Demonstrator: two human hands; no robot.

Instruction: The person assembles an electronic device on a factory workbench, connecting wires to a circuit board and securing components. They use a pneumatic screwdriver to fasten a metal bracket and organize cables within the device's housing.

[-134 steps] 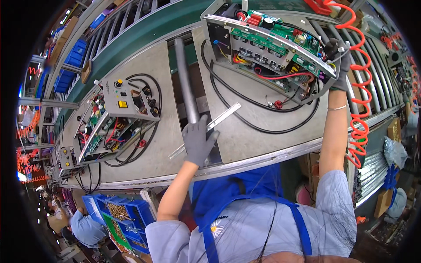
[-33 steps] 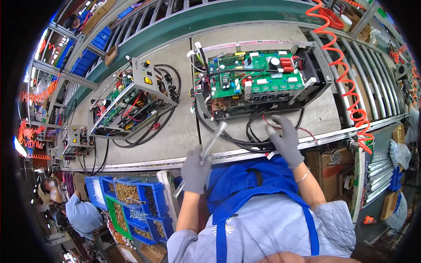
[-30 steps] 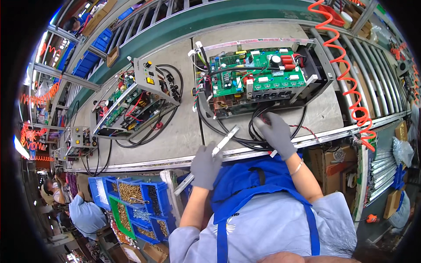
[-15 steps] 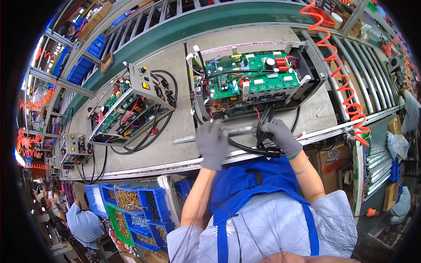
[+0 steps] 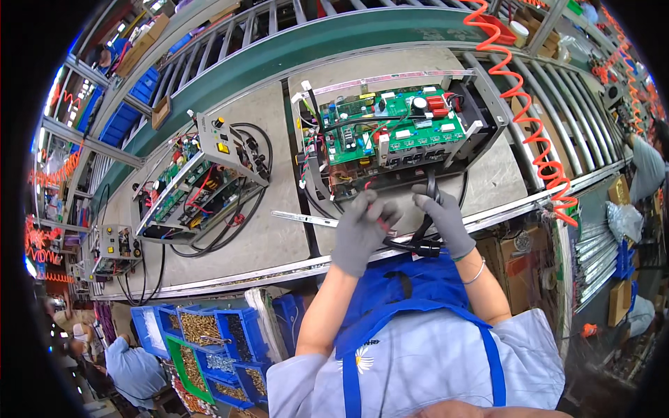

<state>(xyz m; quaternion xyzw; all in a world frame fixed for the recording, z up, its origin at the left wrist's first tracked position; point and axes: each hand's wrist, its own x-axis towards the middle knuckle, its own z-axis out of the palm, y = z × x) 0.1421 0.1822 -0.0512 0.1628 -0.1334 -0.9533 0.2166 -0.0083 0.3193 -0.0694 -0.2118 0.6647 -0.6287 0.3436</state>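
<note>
Both my hands wear grey gloves. My right hand (image 5: 447, 223) is closed around a looped black cable (image 5: 422, 230) at the bench's front edge, with a thick black connector (image 5: 425, 248) hanging just below it. To its left, my left hand (image 5: 362, 231) is raised close to the cable; a bit of red shows by its fingers, which are too smeared to tell if they hold anything. Directly beyond the hands stands an open power unit (image 5: 397, 132) with a green circuit board, loose wires and a metal frame. A flat metal strip (image 5: 303, 218) lies left of my left hand, partly behind it.
A second open unit (image 5: 209, 174) with coiled black cable stands to the left, a smaller unit (image 5: 115, 249) beyond it. Blue bins (image 5: 240, 327) of small fasteners sit below the bench at left. An orange coiled hose (image 5: 533, 132) hangs at right before a roller conveyor (image 5: 564, 111).
My left hand has moved right, from above the metal strip to beside the cable. My right hand keeps its hold on the cable. The whole view has shifted slightly.
</note>
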